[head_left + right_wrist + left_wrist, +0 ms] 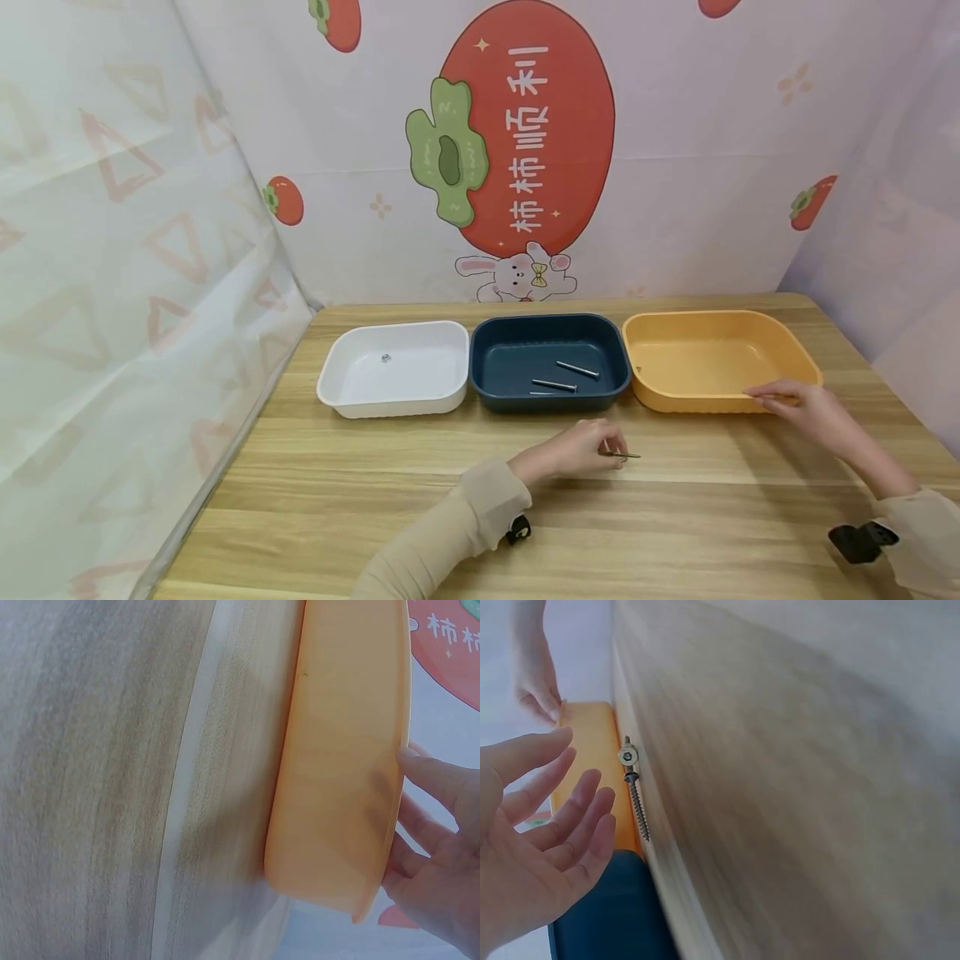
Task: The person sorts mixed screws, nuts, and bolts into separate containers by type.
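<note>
My left hand (585, 448) is low over the wooden table, in front of the dark blue tray (551, 403). Beside its fingertips lies a screw (630, 456), partly hidden by the fingers. In the left wrist view the left hand (544, 832) has loosely bent, spread fingers with nothing between them. Past them, a threaded screw (639, 806) and a round bolt head with a socket (628, 755) show on the table. My right hand (442, 840) pinches the near right rim of the yellow tray (337, 787), thumb on the rim and fingers along the outer wall.
A white tray (393, 408) stands left of the dark blue one, with a small shiny piece (386, 358) inside. Long bolts (555, 385) lie in the dark blue tray. A tiny dark piece (639, 369) sits in the yellow tray. Printed cloth hangs behind the table.
</note>
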Demonstrator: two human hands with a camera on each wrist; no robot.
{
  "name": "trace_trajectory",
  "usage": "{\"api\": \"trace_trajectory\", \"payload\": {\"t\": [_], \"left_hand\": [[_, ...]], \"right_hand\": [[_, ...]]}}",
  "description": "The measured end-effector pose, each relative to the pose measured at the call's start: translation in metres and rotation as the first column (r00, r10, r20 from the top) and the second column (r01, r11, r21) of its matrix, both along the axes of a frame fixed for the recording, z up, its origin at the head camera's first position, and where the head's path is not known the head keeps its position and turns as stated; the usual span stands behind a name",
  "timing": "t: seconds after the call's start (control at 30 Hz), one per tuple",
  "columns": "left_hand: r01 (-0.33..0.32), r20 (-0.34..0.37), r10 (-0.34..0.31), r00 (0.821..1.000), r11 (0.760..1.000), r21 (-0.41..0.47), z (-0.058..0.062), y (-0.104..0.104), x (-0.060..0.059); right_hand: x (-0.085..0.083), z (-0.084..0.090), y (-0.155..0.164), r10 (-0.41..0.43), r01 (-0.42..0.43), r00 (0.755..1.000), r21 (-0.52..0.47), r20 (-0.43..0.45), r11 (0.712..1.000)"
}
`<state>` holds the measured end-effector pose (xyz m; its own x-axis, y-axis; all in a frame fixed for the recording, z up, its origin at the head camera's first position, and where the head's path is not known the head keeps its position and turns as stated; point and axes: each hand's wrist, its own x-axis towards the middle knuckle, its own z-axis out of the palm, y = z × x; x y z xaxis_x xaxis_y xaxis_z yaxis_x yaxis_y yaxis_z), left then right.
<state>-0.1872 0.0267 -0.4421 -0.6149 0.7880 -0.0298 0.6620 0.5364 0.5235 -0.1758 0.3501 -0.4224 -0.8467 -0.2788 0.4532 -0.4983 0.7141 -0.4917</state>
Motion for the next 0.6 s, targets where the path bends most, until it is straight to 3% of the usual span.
{"api": "trace_trajectory", "payload": {"t": [0.23,0.6], "left_hand": [[0.005,-0.024,-0.006,1.0,1.0,-0.027,-0.0039,-0.0025,0.0008],[-0.065,-0.035,0.064,0.997,0.997,-0.041,-0.0088,-0.0031,0.0047]], "right_hand": [[0.0,-0.0008,0.0005,0.001,-0.002,1.0,0.025,0.014,1.0],[0.0004,0.0002,0.0004,0.0,0.0,0.999,0.017,0.034,1.0]]}}
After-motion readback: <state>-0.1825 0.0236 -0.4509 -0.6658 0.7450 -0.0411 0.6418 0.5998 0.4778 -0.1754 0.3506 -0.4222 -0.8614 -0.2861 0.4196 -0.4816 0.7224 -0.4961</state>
